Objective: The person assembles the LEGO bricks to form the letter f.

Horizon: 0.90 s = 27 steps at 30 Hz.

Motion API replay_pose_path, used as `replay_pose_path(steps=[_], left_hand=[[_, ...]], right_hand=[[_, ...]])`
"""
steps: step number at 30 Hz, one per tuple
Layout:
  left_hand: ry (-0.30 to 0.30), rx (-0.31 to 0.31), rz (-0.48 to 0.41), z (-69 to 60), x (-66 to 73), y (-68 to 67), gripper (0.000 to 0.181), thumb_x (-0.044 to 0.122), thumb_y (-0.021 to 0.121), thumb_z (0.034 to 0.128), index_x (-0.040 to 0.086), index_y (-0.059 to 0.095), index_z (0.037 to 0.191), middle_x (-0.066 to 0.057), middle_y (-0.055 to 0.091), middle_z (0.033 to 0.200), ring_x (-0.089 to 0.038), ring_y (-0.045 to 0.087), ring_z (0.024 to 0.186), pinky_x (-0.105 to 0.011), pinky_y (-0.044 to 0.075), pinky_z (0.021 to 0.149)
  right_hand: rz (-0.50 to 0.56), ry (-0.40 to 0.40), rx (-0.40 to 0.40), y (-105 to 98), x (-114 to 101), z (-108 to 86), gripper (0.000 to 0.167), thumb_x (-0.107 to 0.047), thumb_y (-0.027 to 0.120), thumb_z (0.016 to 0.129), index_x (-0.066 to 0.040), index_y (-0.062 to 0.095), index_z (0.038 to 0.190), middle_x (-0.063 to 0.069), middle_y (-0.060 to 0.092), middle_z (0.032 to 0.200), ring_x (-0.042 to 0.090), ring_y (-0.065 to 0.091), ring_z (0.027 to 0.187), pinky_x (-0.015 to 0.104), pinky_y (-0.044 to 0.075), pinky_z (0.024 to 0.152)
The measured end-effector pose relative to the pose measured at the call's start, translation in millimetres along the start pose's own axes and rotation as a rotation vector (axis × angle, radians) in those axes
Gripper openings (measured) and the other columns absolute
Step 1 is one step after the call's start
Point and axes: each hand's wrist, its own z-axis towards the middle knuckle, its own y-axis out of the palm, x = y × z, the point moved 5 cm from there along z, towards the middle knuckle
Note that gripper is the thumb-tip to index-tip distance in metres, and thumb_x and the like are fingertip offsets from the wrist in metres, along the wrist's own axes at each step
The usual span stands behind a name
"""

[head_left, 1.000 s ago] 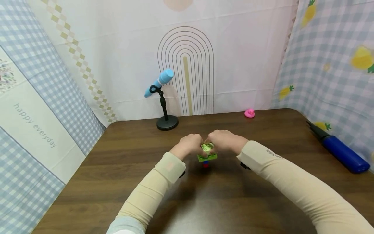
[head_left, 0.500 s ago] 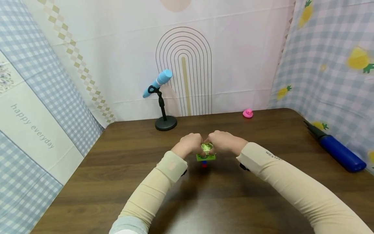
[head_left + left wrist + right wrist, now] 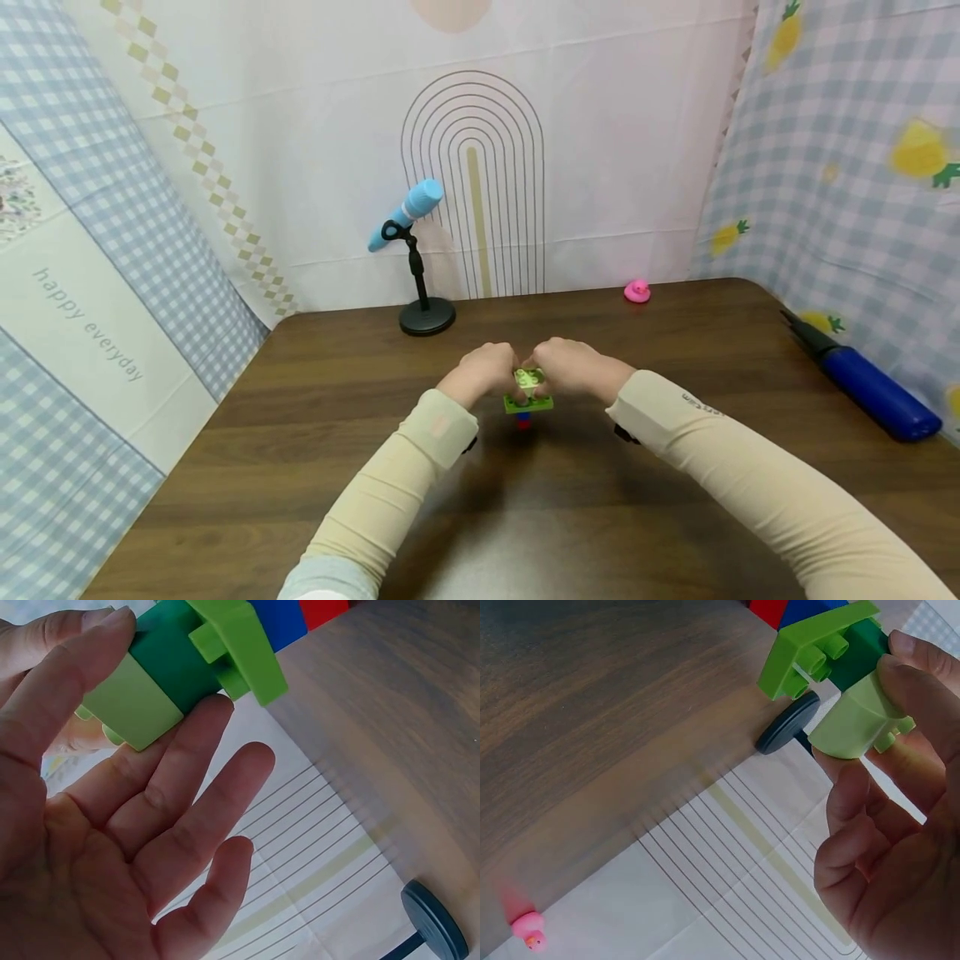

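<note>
A short tower of toy building bricks stands on the wooden table [image 3: 315, 467], between both hands. From the bottom come a red brick [image 3: 322, 610], a blue brick [image 3: 279, 621], a lime-green studded plate [image 3: 780, 661], a dark green brick [image 3: 176, 656] and, on top, a pale green brick with a curved side [image 3: 851, 724]. The left hand [image 3: 486, 371] pinches the upper bricks from the left, thumb on one side and fingertips on the other, its outer fingers spread. From the right, the right hand [image 3: 573, 365] grips the pale green brick between thumb and fingers.
Behind the hands, a light blue toy microphone [image 3: 420, 200] leans in a black stand [image 3: 427, 317]. A pink rubber duck [image 3: 637, 292] sits near the back edge. At the right lies a blue hand pump [image 3: 877, 392]. Patterned cloth hangs around the table's back and sides.
The head view has shifted slightly. Both hands keep their hold on the top of the brick tower, with only very small movement.
</note>
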Motion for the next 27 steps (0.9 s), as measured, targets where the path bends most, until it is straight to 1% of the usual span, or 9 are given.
replay_pose_path(steps=[2, 7, 9, 12, 14, 16, 19, 23, 27], left_hand=[[0.002, 0.006, -0.002, -0.1, -0.6, -0.1, 0.019, 0.030, 0.075, 0.0652, 0.016, 0.062, 0.066, 0.005, 0.056, 0.065, -0.013, 0.047, 0.062, -0.029, 0.038, 0.052], [0.006, 0.017, -0.014, -0.3, -1.1, 0.2, 0.017, 0.030, 0.075, 0.0647, 0.017, 0.063, 0.068, 0.006, 0.057, 0.066, -0.013, 0.049, 0.062, -0.029, 0.038, 0.053], [0.000, 0.016, -0.017, -1.0, -1.4, 0.4, 0.017, 0.030, 0.075, 0.0645, 0.017, 0.064, 0.069, 0.006, 0.058, 0.067, -0.013, 0.049, 0.063, -0.029, 0.039, 0.053], [-0.009, 0.019, -0.024, -2.0, -2.4, 0.6, 0.018, 0.030, 0.075, 0.0644, 0.017, 0.064, 0.071, 0.006, 0.058, 0.068, -0.012, 0.049, 0.064, -0.029, 0.039, 0.053], [-0.007, 0.028, -0.026, -2.5, -2.2, 0.5, 0.018, 0.029, 0.075, 0.0643, 0.017, 0.064, 0.071, 0.006, 0.057, 0.068, -0.013, 0.049, 0.063, -0.029, 0.039, 0.053], [-0.007, 0.041, -0.030, -3.0, -2.1, 0.4, 0.018, 0.028, 0.075, 0.0642, 0.016, 0.064, 0.072, 0.005, 0.057, 0.067, -0.013, 0.049, 0.063, -0.029, 0.039, 0.053], [-0.011, 0.059, -0.034, -3.5, -2.8, 1.2, 0.019, 0.027, 0.076, 0.0636, 0.016, 0.064, 0.074, 0.005, 0.057, 0.068, -0.013, 0.049, 0.064, -0.030, 0.039, 0.055], [-0.019, 0.070, -0.044, -3.1, -4.7, 3.4, 0.022, 0.027, 0.076, 0.0631, 0.015, 0.065, 0.078, 0.006, 0.056, 0.071, -0.013, 0.050, 0.066, -0.030, 0.039, 0.056], [0.022, 0.072, -0.074, -2.7, -7.3, 6.3, 0.022, 0.026, 0.076, 0.0638, 0.015, 0.065, 0.079, 0.006, 0.057, 0.070, -0.013, 0.050, 0.065, -0.028, 0.040, 0.057]], right_hand=[[-0.011, 0.008, 0.001, 1, 0, -0.6, 0.030, -0.021, 0.071, 0.073, -0.010, 0.065, 0.100, -0.003, 0.059, 0.078, 0.012, 0.047, 0.062, 0.027, 0.040, 0.051], [-0.026, -0.005, 0.020, 2, 0, -4.2, 0.027, -0.022, 0.069, 0.075, -0.011, 0.064, 0.099, -0.003, 0.055, 0.076, 0.012, 0.047, 0.065, 0.027, 0.040, 0.052], [-0.032, -0.012, 0.028, 3, 1, -5.0, 0.024, -0.023, 0.069, 0.075, -0.012, 0.064, 0.096, -0.003, 0.053, 0.074, 0.013, 0.047, 0.065, 0.028, 0.039, 0.051], [-0.030, 0.003, 0.032, 5, 5, -6.2, 0.029, -0.026, 0.069, 0.074, -0.010, 0.063, 0.097, -0.003, 0.054, 0.075, 0.013, 0.047, 0.065, 0.029, 0.039, 0.052], [-0.016, 0.028, 0.027, 7, 11, -7.9, 0.029, -0.027, 0.070, 0.073, -0.009, 0.062, 0.095, -0.004, 0.054, 0.074, 0.013, 0.047, 0.064, 0.029, 0.039, 0.052], [0.009, 0.054, 0.012, 12, 18, -9.9, 0.030, -0.027, 0.070, 0.072, -0.009, 0.060, 0.095, -0.004, 0.054, 0.073, 0.013, 0.046, 0.063, 0.029, 0.039, 0.053], [0.080, 0.086, -0.016, 20, 27, -12.6, 0.028, -0.027, 0.071, 0.072, -0.010, 0.059, 0.090, -0.004, 0.053, 0.070, 0.012, 0.046, 0.061, 0.029, 0.038, 0.052], [0.161, 0.097, -0.026, 31, 33, -14.4, 0.027, -0.027, 0.071, 0.071, -0.010, 0.055, 0.085, -0.002, 0.052, 0.068, 0.012, 0.047, 0.059, 0.029, 0.038, 0.051], [0.205, 0.125, -0.029, 41, 36, -14.0, 0.027, -0.028, 0.070, 0.073, -0.011, 0.054, 0.086, -0.002, 0.052, 0.069, 0.012, 0.048, 0.061, 0.029, 0.039, 0.053]])
